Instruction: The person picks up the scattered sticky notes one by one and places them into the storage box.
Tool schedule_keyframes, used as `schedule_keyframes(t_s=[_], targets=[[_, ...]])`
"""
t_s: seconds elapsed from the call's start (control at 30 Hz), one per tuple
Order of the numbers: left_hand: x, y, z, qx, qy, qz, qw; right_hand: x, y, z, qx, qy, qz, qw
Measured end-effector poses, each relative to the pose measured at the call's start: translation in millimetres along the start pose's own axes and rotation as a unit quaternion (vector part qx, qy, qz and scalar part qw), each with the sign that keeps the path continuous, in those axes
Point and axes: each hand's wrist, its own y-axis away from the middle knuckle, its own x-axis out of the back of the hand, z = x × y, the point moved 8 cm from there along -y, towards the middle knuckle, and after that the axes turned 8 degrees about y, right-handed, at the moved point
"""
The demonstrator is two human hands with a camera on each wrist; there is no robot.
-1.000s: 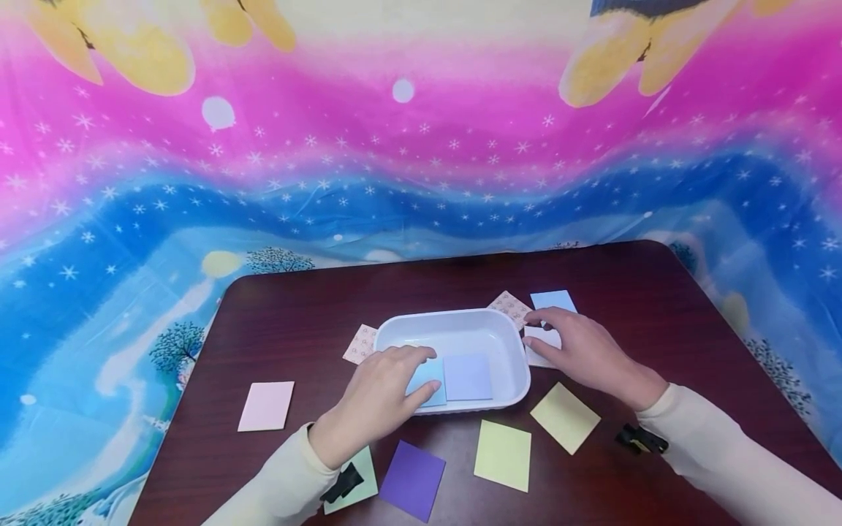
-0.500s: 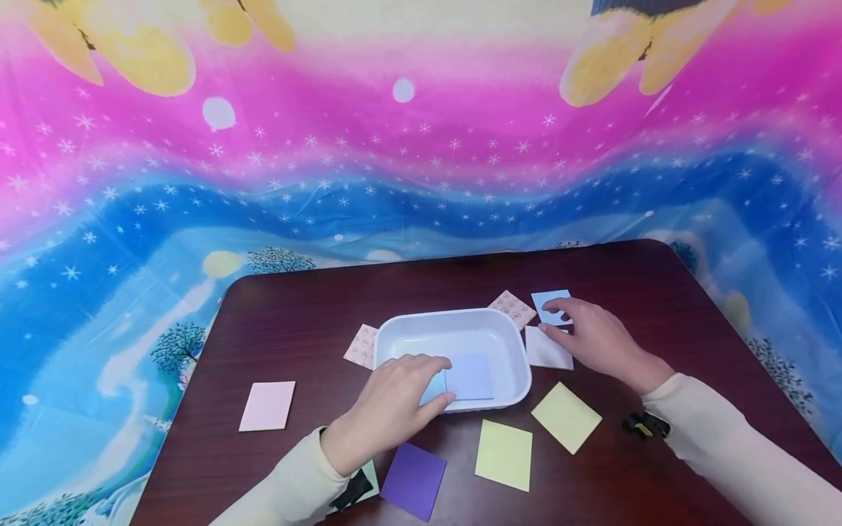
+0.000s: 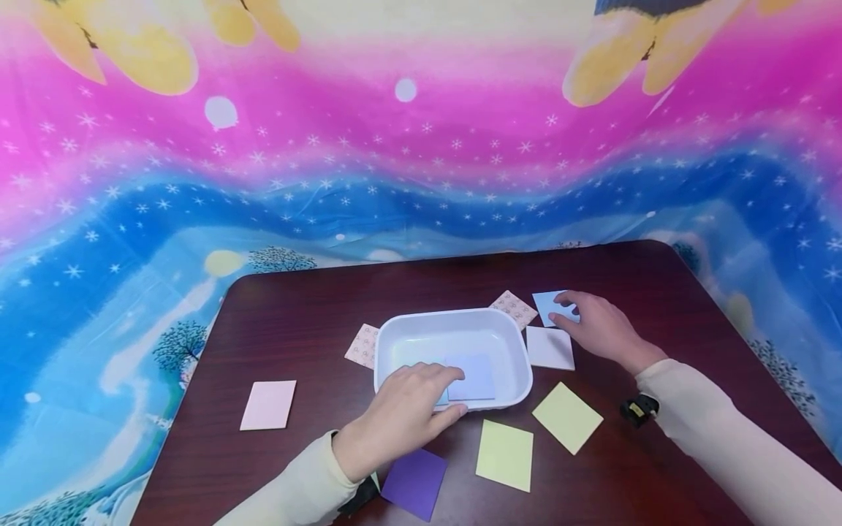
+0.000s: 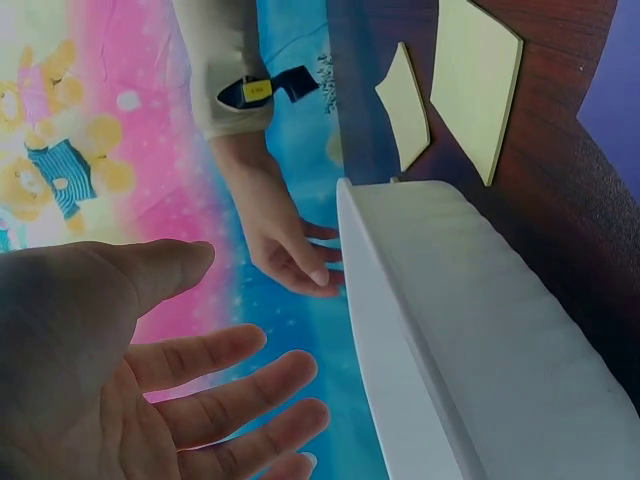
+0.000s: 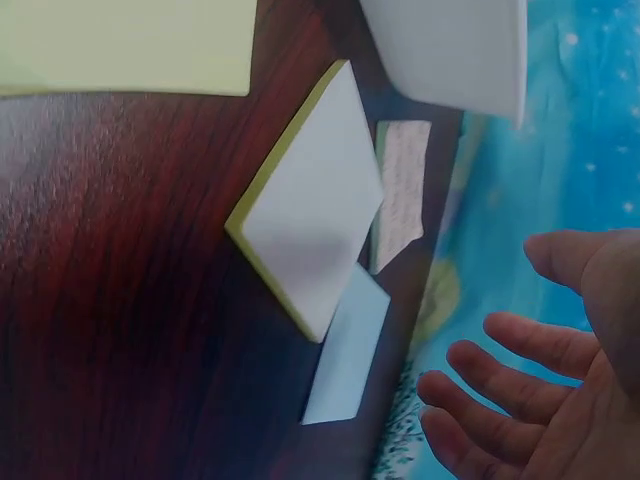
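Observation:
My left hand (image 3: pixel 408 405) hovers over the front left of a white plastic basin (image 3: pixel 454 315), thumb and fingers apart with nothing between them. Inside the basin lie a lavender note pad (image 3: pixel 472 378) and a light blue one, mostly hidden by that hand. Over at the back right, my right hand (image 3: pixel 601 325) is above another light blue note pad (image 3: pixel 547 307), covering part of it. In the right wrist view its loosely bent fingers (image 5: pixel 500 385) hold nothing, and the light blue pad (image 5: pixel 347 350) lies flat on the table. A white note pad (image 3: pixel 550 348) sits beside it.
Two yellow pads (image 3: pixel 505 454) (image 3: pixel 568 418) and a purple pad (image 3: pixel 414 483) lie in front of the basin. A pale pink pad (image 3: pixel 268 405) is at left. Patterned pads (image 3: pixel 515 310) (image 3: pixel 362 346) touch or adjoin the basin. A printed cloth (image 3: pixel 421 146) hangs behind the table (image 3: pixel 296 307).
My right hand has moved from above the white pad back and right to over the light blue pad. The left hand has drifted right and slightly nearer the basin's front rim.

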Motion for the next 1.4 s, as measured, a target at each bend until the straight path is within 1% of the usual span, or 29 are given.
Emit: schedule_keyframes(t_s=[0.13, 0.27, 0.47, 0.73, 0.9, 1.07, 1.27, 1.4], targets=[[-1.9, -0.1, 2.8, -0.006, -0.002, -0.002, 1.0000, -4, -8, 7, -0.006, -0.006, -0.003, 1.000], [-3.8, -0.7, 5.9, -0.009, -0.004, -0.008, 0.9999, -9, -16, 15, -0.014, -0.002, -0.010, 1.000], [-6.8, -1.3, 9.6, -0.011, -0.001, -0.017, 0.9998, -19, -27, 27, -0.034, 0.017, -0.033, 0.999], [-6.1, -0.9, 11.0, -0.007, -0.001, -0.019, 0.9998, -32, -34, 36, -0.042, 0.032, -0.061, 0.997], [-5.1, -1.0, 11.1, -0.010, 0.000, -0.017, 0.9998, -39, -35, 38, -0.039, 0.038, -0.102, 0.993], [-4.5, -1.1, 10.4, -0.010, 0.002, -0.017, 0.9998, -44, -35, 35, -0.029, 0.027, -0.135, 0.990], [-3.8, -0.6, 9.2, -0.009, 0.005, -0.016, 0.9998, -52, -38, 39, -0.035, 0.040, -0.146, 0.988], [-3.1, -0.2, 7.8, -0.007, 0.004, -0.014, 0.9999, -54, -40, 41, -0.031, 0.053, -0.139, 0.988]])
